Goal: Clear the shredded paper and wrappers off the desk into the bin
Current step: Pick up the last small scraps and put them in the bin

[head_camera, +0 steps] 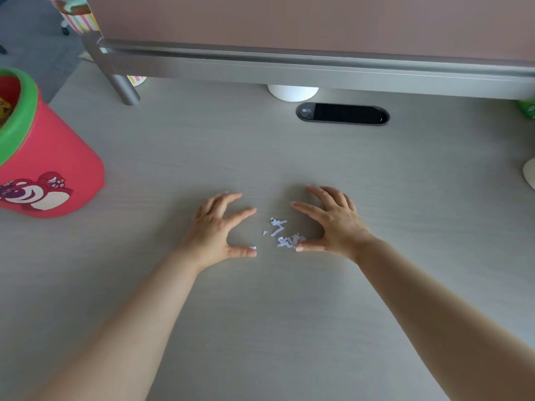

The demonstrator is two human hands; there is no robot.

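A small heap of white shredded paper [282,234] lies on the grey desk [260,299] between my two hands. My left hand [215,228] rests on the desk just left of the scraps, fingers spread, its thumb tip touching one stray scrap. On the right side of the heap my right hand [333,224] also lies with fingers spread, its thumb against the scraps. Neither hand holds anything. The red bin [49,166] with a green rim and a bear picture stands at the far left of the desk, with some coloured rubbish inside.
A raised shelf on a metal leg [121,85] spans the back of the desk. Under it sit a white round object [292,92] and a black cable port [343,114]. A white item [529,175] pokes in at the right edge.
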